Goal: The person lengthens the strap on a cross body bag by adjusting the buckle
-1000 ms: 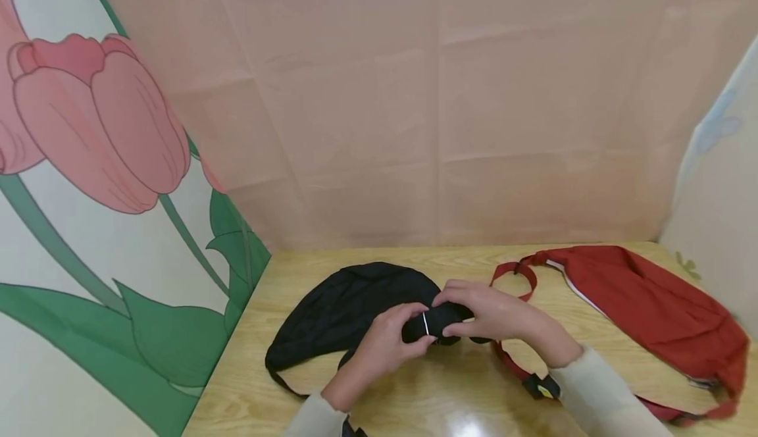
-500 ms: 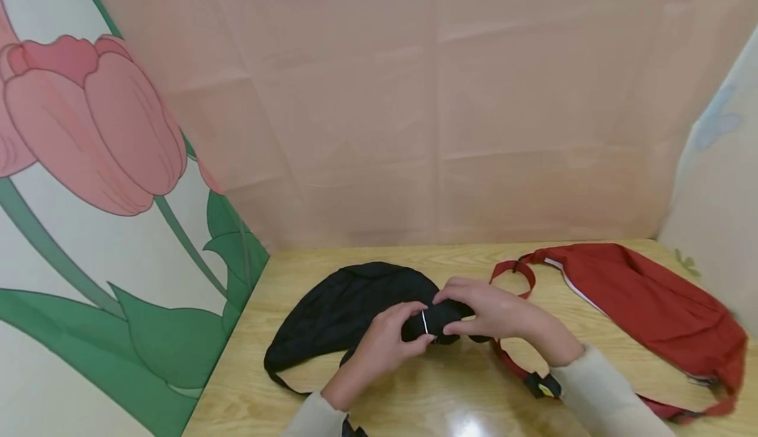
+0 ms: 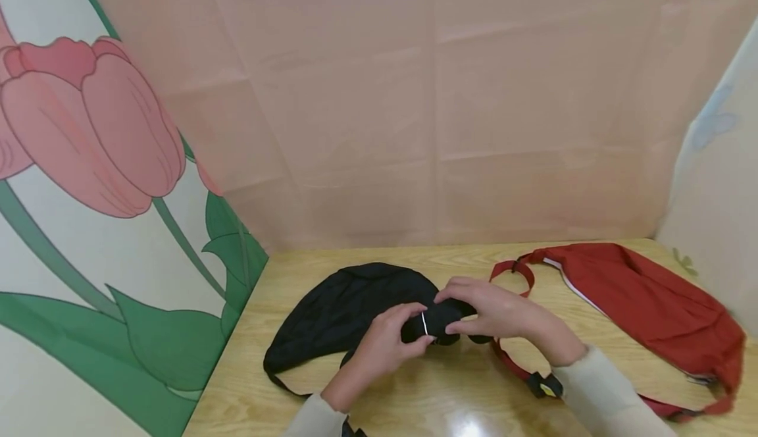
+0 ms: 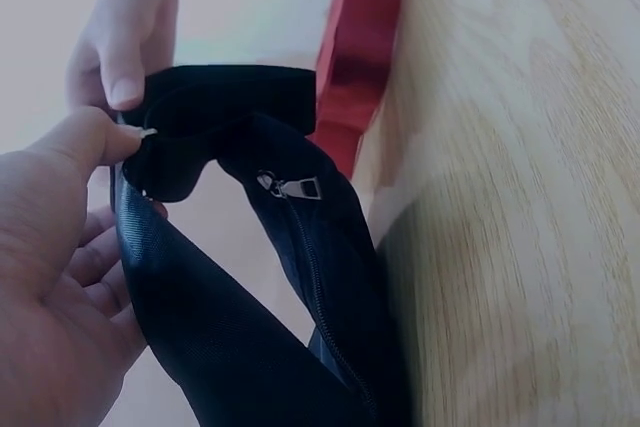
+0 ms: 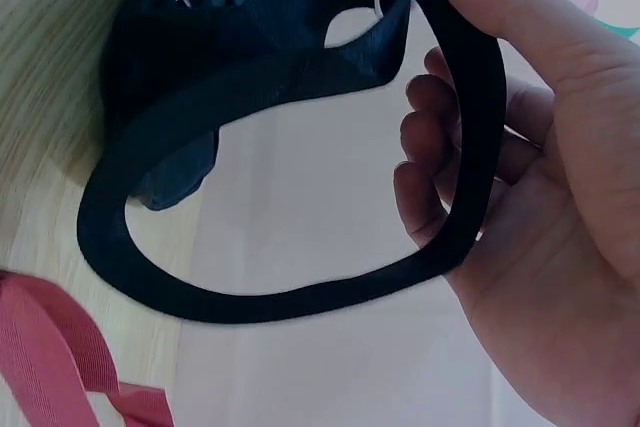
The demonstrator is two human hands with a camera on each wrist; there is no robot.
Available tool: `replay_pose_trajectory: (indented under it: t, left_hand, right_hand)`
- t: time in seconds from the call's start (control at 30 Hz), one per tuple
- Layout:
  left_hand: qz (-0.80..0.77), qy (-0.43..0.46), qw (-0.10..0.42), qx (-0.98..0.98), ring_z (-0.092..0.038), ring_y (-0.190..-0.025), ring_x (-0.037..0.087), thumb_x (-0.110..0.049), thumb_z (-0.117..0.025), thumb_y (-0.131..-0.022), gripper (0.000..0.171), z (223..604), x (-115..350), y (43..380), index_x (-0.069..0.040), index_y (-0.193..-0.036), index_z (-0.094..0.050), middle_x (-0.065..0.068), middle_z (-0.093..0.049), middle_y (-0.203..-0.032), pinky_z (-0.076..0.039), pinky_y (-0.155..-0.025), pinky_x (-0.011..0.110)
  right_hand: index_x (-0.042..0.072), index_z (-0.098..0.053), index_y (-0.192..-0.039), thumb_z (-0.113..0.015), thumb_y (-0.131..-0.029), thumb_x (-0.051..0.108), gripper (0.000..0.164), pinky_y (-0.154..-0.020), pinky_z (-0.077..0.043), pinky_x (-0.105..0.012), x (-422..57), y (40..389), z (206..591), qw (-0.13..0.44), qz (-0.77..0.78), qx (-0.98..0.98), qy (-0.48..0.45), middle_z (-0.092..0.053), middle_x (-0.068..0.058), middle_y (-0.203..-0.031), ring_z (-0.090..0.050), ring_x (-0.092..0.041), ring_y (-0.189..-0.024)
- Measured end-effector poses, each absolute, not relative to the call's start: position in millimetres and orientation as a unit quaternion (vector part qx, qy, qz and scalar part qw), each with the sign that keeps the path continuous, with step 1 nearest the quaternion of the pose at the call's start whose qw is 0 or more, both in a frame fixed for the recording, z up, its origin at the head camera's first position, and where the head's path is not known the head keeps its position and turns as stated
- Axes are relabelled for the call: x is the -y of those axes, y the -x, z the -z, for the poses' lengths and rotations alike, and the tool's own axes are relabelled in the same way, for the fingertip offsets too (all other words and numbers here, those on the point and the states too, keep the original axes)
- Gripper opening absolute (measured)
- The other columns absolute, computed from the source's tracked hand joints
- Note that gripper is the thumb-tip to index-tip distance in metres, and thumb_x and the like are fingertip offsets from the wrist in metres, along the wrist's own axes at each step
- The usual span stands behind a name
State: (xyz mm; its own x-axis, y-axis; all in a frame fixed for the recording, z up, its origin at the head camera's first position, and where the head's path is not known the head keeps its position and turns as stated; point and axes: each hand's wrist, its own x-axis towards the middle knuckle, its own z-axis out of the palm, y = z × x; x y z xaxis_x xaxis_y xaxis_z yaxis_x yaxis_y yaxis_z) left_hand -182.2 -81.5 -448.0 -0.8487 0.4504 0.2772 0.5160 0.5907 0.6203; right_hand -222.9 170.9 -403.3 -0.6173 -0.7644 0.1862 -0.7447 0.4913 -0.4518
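A black waist bag (image 3: pixel 355 305) lies on the wooden table, its metal zipper pull (image 4: pixel 300 188) showing in the left wrist view. My left hand (image 3: pixel 387 341) pinches the bag's black strap (image 3: pixel 441 320) between thumb and fingers, beside a thin white strip across the strap. From the other side my right hand (image 3: pixel 488 308) grips the same strap, its thumb lying along the band in the right wrist view. There the strap (image 5: pixel 250 307) hangs in a wide loop below the fingers. Both hands are close together, in front of the bag's right end.
A red waist bag (image 3: pixel 645 299) rests at the right, its red strap (image 3: pixel 512 358) and dark buckle (image 3: pixel 541 384) running near my right forearm. A pinkish cloth wall (image 3: pixel 438 128) stands behind the table (image 3: pixel 237 384); a tulip-patterned panel (image 3: pixel 101 134) borders it on the left.
The head view shifts very slightly. Both hands keep nearly the same hold on the black strap, and the bags stay where they were.
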Motion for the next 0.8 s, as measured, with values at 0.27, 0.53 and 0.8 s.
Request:
replay_pose_trajectory:
  t: [0.27, 0.53, 0.8]
  left_hand:
    - [0.358, 0.265, 0.042, 0.894, -0.061, -0.114, 0.010, -0.034, -0.075, -0.093, 0.046, 445.9, 82.8, 180.5, -0.015, -0.132, -0.063, -0.002, -0.066, -0.128, -0.052, -0.095, 0.031]
    - [0.355, 0.269, 0.047, 0.894, -0.062, -0.112, 0.010, -0.035, -0.075, -0.092, 0.046, 445.9, 82.7, 178.4, -0.016, -0.132, -0.063, -0.002, -0.067, -0.126, -0.052, -0.093, 0.030]
    - [0.358, 0.276, 0.054, 0.890, -0.062, -0.112, 0.009, -0.035, -0.075, -0.093, 0.045, 446.9, 82.5, 178.2, -0.015, -0.131, -0.063, -0.002, -0.067, -0.126, -0.052, -0.093, 0.029]
  right_hand:
    - [0.021, -0.067, -0.122, -0.074, -0.092, 0.041, 0.037, -0.086, -0.053, -0.033, -169.0, 224.0, 404.0, 0.024, 0.251, -0.865, 0.435, -0.061, 0.010, -0.114, -0.058, -0.007, -0.098]
    - [0.021, -0.066, -0.124, -0.074, -0.092, 0.044, 0.040, -0.090, -0.054, -0.035, -171.4, 220.6, 404.4, 0.030, 0.248, -0.872, 0.421, -0.061, 0.010, -0.117, -0.058, -0.007, -0.102]
    - [0.020, -0.066, -0.126, -0.072, -0.093, 0.042, 0.040, -0.085, -0.053, -0.033, -164.9, 220.2, 405.7, 0.023, 0.240, -0.860, 0.449, -0.060, 0.009, -0.115, -0.058, -0.010, -0.098]
